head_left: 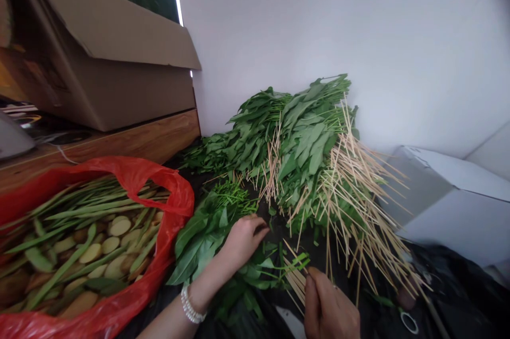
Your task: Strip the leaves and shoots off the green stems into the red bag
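My left hand [246, 238], wearing a white beaded bracelet at the wrist, is closed in a pinch beside a pile of loose green leaves [199, 246]. What its fingertips hold, if anything, is too small to tell. Lower right, my right hand [332, 304] is closed, with a thin wooden skewer [292, 252] running to its fingertips. Cut green stems [297, 263] lie across the skewer, close to those fingers. Several loose wooden skewers [295, 285] are just left of the right hand. Behind both hands rises a heap of leafy greens on skewers [311, 142], sticks pointing toward me.
A red plastic bag [181, 195] with green beans and potato slices [111, 244] stands at left. Behind it, a cardboard box [135, 89] rests on a wooden ledge [171, 134]. A white box [450, 195] is at right. Black plastic sheeting [450, 275] covers the lower right.
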`<action>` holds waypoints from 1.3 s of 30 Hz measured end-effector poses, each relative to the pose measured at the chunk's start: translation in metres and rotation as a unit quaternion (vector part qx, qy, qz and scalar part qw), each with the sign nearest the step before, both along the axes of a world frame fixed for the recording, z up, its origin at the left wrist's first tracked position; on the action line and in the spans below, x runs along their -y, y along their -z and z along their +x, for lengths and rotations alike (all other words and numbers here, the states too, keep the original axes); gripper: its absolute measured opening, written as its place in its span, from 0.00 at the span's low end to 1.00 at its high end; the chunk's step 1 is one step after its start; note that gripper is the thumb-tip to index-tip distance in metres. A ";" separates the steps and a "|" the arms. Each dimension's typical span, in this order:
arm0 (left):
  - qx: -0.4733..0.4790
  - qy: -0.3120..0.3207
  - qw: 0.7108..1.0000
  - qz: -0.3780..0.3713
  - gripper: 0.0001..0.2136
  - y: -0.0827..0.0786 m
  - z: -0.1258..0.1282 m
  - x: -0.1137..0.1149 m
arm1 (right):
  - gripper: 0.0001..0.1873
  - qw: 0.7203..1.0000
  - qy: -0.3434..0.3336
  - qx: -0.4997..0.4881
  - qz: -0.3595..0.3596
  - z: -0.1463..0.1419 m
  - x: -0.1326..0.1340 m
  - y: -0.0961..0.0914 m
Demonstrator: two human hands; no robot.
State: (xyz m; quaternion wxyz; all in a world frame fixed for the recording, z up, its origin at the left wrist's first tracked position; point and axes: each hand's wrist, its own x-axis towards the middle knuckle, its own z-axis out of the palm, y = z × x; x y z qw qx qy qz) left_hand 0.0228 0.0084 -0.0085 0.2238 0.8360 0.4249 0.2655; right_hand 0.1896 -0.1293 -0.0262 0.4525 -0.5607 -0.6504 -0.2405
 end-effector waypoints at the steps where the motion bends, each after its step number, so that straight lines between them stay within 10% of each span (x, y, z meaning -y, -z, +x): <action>1: -0.021 -0.019 1.000 0.001 0.07 -0.002 -0.001 0.000 | 0.12 1.000 -0.001 0.002 -0.001 0.000 0.000 0.000; 13: -0.172 0.005 0.985 -0.031 0.08 -0.006 -0.004 0.009 | 0.10 0.999 0.001 0.029 -0.022 0.003 0.000 0.001; 20: 0.110 0.041 0.984 -0.131 0.07 -0.015 -0.004 0.001 | 0.12 1.000 0.009 0.022 -0.011 0.001 -0.002 0.001; 25: 0.389 0.012 0.881 -0.269 0.13 -0.020 -0.002 -0.001 | 0.11 0.998 0.016 0.036 -0.052 0.002 0.000 0.001; 39: 0.409 0.066 0.823 -0.389 0.16 -0.016 0.001 0.005 | 0.14 0.995 0.023 0.066 -0.070 0.009 -0.003 0.013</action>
